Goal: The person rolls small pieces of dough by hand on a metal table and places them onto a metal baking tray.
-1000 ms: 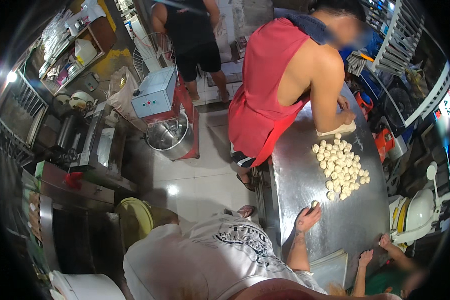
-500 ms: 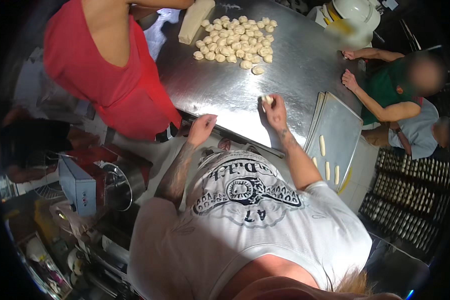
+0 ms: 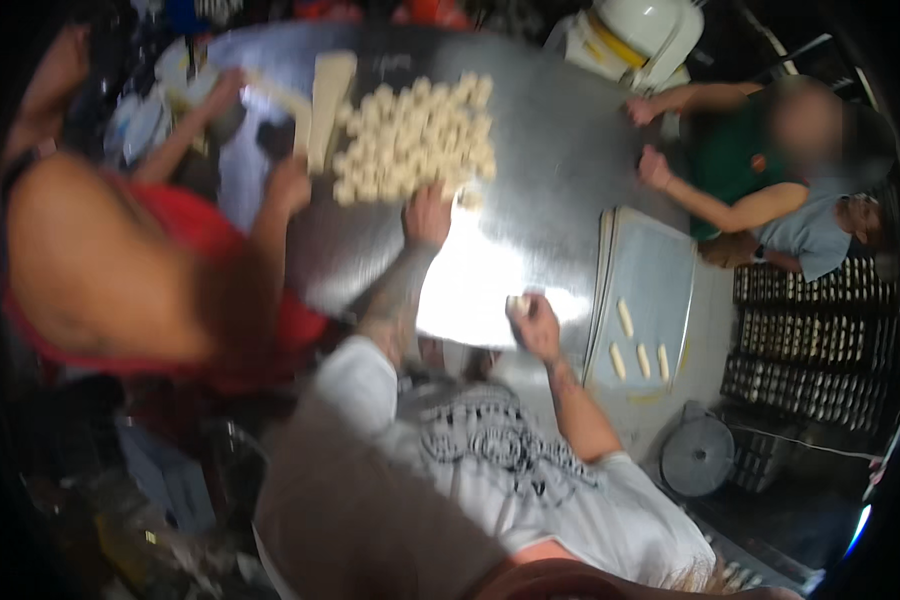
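Note:
My left hand (image 3: 427, 215) reaches to the near edge of a pile of pale dough pieces (image 3: 405, 130) on the steel table (image 3: 545, 150). Its fingers are smeared by motion, so I cannot tell whether they grip anything; a single dough piece (image 3: 467, 200) lies just beside them. Closer to my body, my right hand (image 3: 533, 322) is closed on a small dough piece (image 3: 518, 306) over the table's near edge.
At left, a person in red (image 3: 120, 270) handles long dough strips (image 3: 328, 100). A person in green (image 3: 745, 160) and another in grey (image 3: 815, 230) stand right. Stacked trays (image 3: 645, 260) hold several dough sticks. Filled racks (image 3: 800, 350) and a white appliance (image 3: 635, 30) are beyond.
My view has swung round. My left hand has moved forward from the table's edge to the pile. My right hand still holds its piece, now nearer the edge.

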`<action>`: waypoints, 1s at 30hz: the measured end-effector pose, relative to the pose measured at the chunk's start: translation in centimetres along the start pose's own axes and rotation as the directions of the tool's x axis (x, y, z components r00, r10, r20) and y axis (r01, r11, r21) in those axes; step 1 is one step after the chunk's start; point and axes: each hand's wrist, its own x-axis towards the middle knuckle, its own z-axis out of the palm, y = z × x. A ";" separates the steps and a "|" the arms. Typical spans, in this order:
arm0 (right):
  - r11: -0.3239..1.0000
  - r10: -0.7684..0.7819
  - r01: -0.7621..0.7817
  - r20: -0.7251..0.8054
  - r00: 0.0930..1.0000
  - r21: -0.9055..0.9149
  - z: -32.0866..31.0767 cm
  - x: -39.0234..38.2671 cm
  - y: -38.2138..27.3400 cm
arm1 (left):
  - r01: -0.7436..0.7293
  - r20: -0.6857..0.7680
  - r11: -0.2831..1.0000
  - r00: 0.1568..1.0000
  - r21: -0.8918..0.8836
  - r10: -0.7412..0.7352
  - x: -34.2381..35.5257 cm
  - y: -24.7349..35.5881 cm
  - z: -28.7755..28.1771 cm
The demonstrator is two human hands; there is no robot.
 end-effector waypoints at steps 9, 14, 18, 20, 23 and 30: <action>0.988 -0.085 0.083 -0.009 0.996 -0.130 -1.7 1.3 -3.5 | -0.072 0.099 0.968 0.990 -0.241 0.099 -9.2 0.4 -4.6; 0.929 -0.207 0.204 0.021 0.978 -0.309 -0.8 0.8 -3.8 | -0.022 0.088 0.940 0.995 -0.339 0.054 -10.1 0.9 -4.6; 0.872 -0.398 0.362 -0.048 0.916 -0.331 0.0 0.3 -6.3 | -0.062 0.114 0.918 0.987 -0.392 0.115 -10.8 -0.6 -4.4; 0.841 -0.450 0.388 -0.089 0.889 -0.377 0.0 0.1 -5.4 | -0.038 0.154 0.934 0.983 -0.355 0.099 -11.2 0.7 -5.2; 0.742 -0.606 0.540 -0.054 0.794 -0.397 -1.1 -0.4 -2.8 | 0.148 0.311 0.947 0.949 -0.284 -0.055 -11.5 3.8 -7.5; 0.959 -0.254 0.241 -0.080 0.964 -0.151 -7.3 -1.9 -3.3 | -0.036 0.078 0.979 0.996 -0.201 0.053 -14.2 -0.1 -5.4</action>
